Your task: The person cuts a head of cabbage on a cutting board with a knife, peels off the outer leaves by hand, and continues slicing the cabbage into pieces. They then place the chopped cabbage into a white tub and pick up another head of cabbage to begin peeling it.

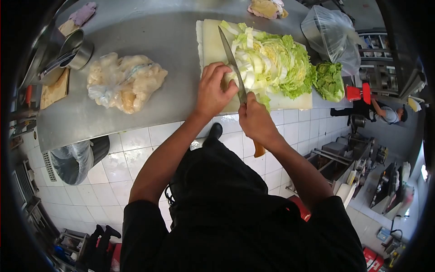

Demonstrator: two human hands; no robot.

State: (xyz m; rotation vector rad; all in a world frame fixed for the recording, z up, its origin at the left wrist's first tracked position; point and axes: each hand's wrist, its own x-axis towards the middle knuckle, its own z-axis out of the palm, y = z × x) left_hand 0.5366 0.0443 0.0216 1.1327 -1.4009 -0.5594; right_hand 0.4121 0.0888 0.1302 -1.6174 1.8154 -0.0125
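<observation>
My right hand (259, 119) is wrapped round the wooden handle of a long kitchen knife (229, 53), whose blade points away from me across the cutting board (210, 40). Curled fingers of my left hand (212, 89) press on the pale stem end of a napa cabbage (230, 80), just left of the blade. To the right of the knife, cut napa cabbage (272, 63) lies spread in slices and leafy pieces over the board. Some leaves overhang the board's near edge.
A plastic bag of pale pieces (127, 82) lies on the steel table (181, 45). Metal pots (77, 49) stand left. At right are a leafy cabbage piece (329, 81) and a plastic-covered container (327, 34). A lined bin (74, 161) is below; another person (389, 113) stands far right.
</observation>
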